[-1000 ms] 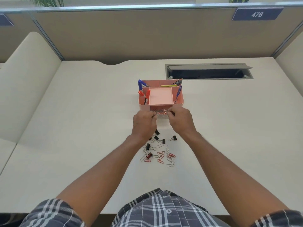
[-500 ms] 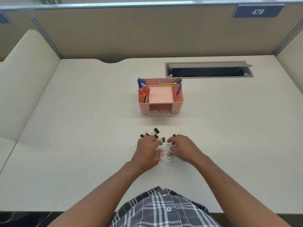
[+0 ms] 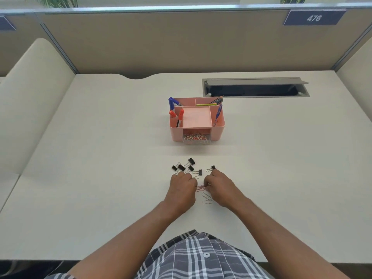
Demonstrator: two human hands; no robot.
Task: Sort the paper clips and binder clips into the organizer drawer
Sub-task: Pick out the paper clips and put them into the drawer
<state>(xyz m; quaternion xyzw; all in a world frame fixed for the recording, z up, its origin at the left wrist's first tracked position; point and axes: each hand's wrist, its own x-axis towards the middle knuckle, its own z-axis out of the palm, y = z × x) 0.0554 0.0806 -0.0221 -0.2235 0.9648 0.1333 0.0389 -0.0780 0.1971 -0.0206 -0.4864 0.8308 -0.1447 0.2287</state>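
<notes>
- Two hands, left hand (image 3: 182, 187) and right hand (image 3: 218, 187), curl knuckles-up at lower centre, fingertips pinching red paper clips (image 3: 200, 187) between them, likely gathering a batch.
- Two silver paper clips (image 3: 207, 198) lie just below.
- Six binder clips (image 3: 189, 168) wait just above.
- At centre, the organizer (image 3: 217, 131) has its clear drawer (image 3: 196, 139) open, already holding clips.

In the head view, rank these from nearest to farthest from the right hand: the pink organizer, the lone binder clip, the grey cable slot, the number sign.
From the right hand:
1. Lone binder clip, just past its fingertips.
2. Pink organizer, mid-desk, straight ahead.
3. Grey cable slot, behind the organizer, to the right.
4. Number sign, up on the partition, far right.
</notes>
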